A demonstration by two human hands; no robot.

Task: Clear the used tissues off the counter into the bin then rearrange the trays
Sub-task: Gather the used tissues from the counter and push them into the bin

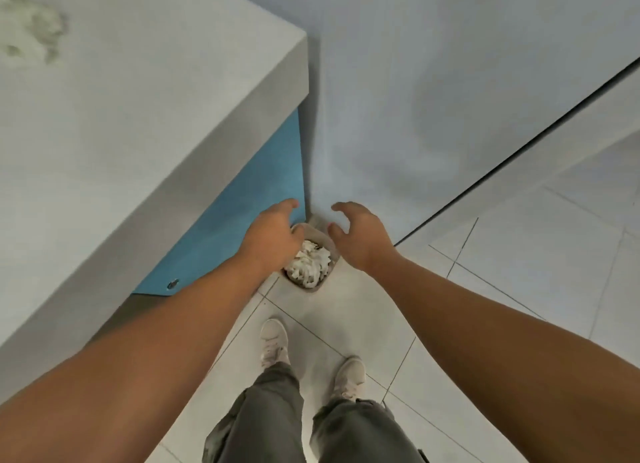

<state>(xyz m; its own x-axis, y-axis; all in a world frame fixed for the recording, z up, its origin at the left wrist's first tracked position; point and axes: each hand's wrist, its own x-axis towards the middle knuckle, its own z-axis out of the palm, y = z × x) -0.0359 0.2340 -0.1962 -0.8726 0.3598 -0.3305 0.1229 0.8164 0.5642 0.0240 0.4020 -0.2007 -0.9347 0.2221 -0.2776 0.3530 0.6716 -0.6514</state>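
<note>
Bin (317, 287): on the floor in the far corner, tucked between the blue cabinet front (239, 220) on the left and the wall, handy to the bench (121, 116).
Tissues (310, 263): a crumpled white heap filling the bin.
Left hand (273, 232): over the bin's left rim, grip loose, fingers drooping, apparently empty.
Right hand (356, 236): just right of the bin, grip wide, holding nothing.
Stage: tissues look binned; trays not in view.

Blue cabinet door (242, 220), small metal lock (172, 284) near its lower corner. Pale grey wall (433, 82). White tiled floor (519, 272), dark grout lines. Light left shoe (274, 341) and right shoe (350, 376) standing on the tiles, apart. Grey trousers (270, 421) above them.
</note>
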